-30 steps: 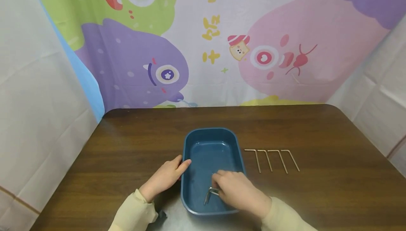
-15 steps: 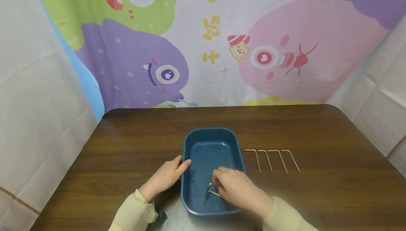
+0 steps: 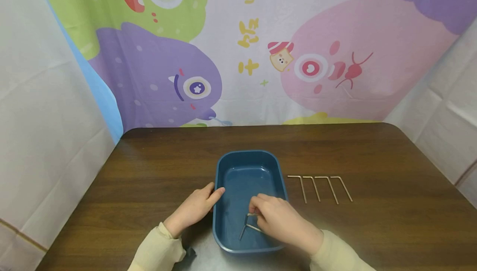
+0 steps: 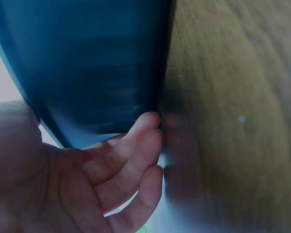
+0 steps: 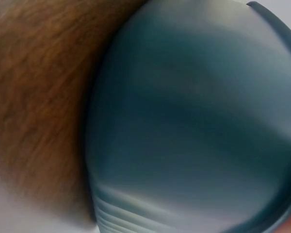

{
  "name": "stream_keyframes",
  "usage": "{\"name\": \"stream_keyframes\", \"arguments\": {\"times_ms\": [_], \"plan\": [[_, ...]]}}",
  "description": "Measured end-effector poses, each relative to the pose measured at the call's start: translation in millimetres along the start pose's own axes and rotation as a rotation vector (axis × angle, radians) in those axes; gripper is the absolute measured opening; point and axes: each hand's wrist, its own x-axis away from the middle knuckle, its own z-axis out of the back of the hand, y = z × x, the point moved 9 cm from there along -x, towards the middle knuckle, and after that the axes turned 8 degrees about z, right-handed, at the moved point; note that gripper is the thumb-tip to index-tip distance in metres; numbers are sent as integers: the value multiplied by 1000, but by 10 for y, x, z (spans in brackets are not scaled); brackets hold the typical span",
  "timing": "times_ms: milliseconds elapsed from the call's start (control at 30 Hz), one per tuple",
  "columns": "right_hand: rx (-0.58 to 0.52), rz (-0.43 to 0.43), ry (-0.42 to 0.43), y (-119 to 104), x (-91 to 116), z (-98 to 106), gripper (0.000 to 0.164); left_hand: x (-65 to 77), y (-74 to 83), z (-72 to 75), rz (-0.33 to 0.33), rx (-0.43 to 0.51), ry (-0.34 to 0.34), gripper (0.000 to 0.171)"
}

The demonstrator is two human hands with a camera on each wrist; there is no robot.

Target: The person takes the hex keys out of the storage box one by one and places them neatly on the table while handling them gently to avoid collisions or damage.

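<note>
A blue rectangular tray (image 3: 244,180) stands on the table in the head view. My left hand (image 3: 195,208) holds its left side, thumb over the rim and fingers along the outer wall. In the left wrist view, the fingertips (image 4: 153,145) reach down to the tabletop beside that wall. Over the tray's near right part, my right hand (image 3: 279,223) pinches an L-shaped hex key (image 3: 244,230) with thumb and fingers. Another thin metal arm (image 3: 255,228) shows beneath the hand; whether it belongs to a second key is unclear. The right fingertips are partly hidden.
Several L-shaped hex keys (image 3: 319,189) lie in a row on the brown table (image 3: 164,159), to the right of the tray. A small dark object (image 3: 190,255) sits by the left sleeve. Behind the table hangs a cartoon-print cloth (image 3: 242,97).
My right hand has shifted slightly up and to the right inside the tray, and the metal arms at its fingers have spread apart. The left hand and tray stay put.
</note>
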Motion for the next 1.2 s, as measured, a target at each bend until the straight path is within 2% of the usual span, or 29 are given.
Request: {"name": "stream_keyframes", "arguments": {"times_ms": [467,667,900,1200], "plan": [[-12,-76,11,91,6,125,17,1,-12,-15,6,4,-10,38],[-1,-88,47,132,13,226,17,0,-17,-20,9,6,-13,39],[-44,-95,98,181,10,351,19,-1,-12,-15,8,8,-7,37],[-39,-135,115,259,19,464,18,-6,-8,-9,14,10,-7,35]]}}
